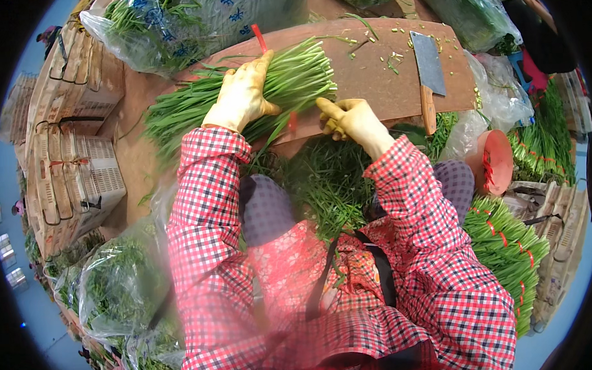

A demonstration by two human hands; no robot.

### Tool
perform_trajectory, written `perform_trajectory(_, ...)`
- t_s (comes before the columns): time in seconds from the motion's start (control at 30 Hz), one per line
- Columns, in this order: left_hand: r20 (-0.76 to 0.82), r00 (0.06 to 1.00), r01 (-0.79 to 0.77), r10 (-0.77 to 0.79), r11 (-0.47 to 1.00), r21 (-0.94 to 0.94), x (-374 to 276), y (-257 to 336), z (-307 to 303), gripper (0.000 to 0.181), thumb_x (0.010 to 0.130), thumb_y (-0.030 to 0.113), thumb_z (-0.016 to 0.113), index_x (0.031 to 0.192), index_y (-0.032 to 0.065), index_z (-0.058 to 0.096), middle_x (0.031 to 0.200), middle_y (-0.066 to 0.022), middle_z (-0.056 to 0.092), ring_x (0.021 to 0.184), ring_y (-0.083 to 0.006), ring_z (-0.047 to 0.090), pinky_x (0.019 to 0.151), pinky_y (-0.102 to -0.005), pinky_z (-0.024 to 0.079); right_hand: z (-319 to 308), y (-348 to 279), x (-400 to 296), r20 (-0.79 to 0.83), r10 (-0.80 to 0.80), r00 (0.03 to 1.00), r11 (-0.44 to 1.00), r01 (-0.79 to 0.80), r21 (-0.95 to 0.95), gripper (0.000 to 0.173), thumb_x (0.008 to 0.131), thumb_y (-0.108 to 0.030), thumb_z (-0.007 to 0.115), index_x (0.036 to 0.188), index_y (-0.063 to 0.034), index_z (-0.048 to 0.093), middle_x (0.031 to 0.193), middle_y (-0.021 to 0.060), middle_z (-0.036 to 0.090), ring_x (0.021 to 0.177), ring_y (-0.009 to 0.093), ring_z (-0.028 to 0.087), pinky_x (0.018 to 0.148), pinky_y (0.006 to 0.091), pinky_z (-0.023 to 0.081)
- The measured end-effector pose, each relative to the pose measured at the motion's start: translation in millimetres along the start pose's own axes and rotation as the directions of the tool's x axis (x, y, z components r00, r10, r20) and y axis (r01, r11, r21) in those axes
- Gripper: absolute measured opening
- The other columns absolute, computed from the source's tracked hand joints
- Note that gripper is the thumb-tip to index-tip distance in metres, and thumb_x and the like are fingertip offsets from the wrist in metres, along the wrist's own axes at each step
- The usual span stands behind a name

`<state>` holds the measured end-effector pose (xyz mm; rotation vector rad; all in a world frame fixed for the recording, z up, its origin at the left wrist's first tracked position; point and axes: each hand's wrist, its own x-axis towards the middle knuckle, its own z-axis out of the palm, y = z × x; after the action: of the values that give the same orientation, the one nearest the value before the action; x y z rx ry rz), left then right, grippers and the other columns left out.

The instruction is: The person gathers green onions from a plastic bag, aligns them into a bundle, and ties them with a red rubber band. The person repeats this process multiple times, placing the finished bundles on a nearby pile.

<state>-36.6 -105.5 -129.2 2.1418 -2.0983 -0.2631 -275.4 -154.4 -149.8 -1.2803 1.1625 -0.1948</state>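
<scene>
A bundle of Chinese chives [297, 77] lies across the wooden board [371, 94], its pale cut ends to the right. My left hand [244, 91], in a yellowish glove, presses over the bundle and grips it. A red strip [259, 38] sticks up past the bundle's far side, and a blurred red end shows at its near side. Just below the cut ends is my right hand [347, 117], also gloved, index finger stretched towards them and the other fingers bent. I see nothing in it. A cleaver [427, 63] with a wooden handle rests at the board's right, handle towards me.
Loose leaves [332, 179] heap between my knees. Plastic crates [78, 173] stand at left, near bagged greens [125, 279]. Red-banded bundles [506, 256] are stacked at right, below a red round container [493, 161]. A large plastic bag of greens [212, 26] lies beyond the board.
</scene>
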Motion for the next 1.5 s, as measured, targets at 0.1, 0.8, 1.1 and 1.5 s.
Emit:
perform_trajectory(0.1,0.015,1.000,-0.006,0.006,1.000,0.005,-1,0,1,0.120,0.055,0.033,0.091,0.151,0.0073,0.025,0.142,-0.0185,0.048,0.132,-0.0335,0.044,0.108,-0.0496,0.035,26,-9,10,-0.011,-0.020,1.000,1.000,0.020,0.013,0.042,0.091,-0.037,0.067,0.087,0.0050,0.067,0.070,0.0120,0.069,0.053,0.016,0.062,0.051,0.0290,0.050)
perform_trajectory(0.8,-0.032,0.999,-0.025,0.023,0.998,-0.049,-12,3,3,0.120,0.053,0.025,0.091,0.152,0.0138,0.025,0.144,-0.0105,0.046,0.135,-0.0268,0.041,0.112,-0.0516,0.031,12,30,2,-0.419,-0.290,0.860,0.936,0.347,0.065,0.026,0.090,-0.018,0.066,0.105,0.0028,0.069,0.095,0.0135,0.072,0.084,0.019,0.069,0.074,0.0299,0.054)
perform_trajectory(1.1,0.002,1.000,0.006,-0.006,0.997,-0.075,-9,1,4,0.119,0.054,0.025,0.091,0.152,0.0144,0.025,0.144,-0.0110,0.046,0.134,-0.0272,0.042,0.112,-0.0503,0.030,-18,17,15,-0.228,-0.757,0.612,0.630,0.593,-0.502,0.017,0.083,-0.015,0.068,0.096,-0.0054,0.071,0.093,0.0147,0.069,0.088,0.032,0.066,0.079,0.0384,0.052)
perform_trajectory(1.5,-0.045,0.997,-0.062,0.069,0.989,0.136,-12,7,-1,0.116,0.056,0.034,0.089,0.150,0.0070,0.027,0.137,-0.0180,0.051,0.132,-0.0331,0.044,0.107,-0.0509,0.035,-70,26,-17,-0.521,-0.737,0.431,0.669,0.356,-0.652,0.007,0.085,-0.012,0.065,0.090,-0.0070,0.066,0.086,0.0143,0.067,0.081,0.033,0.065,0.075,0.0416,0.052)
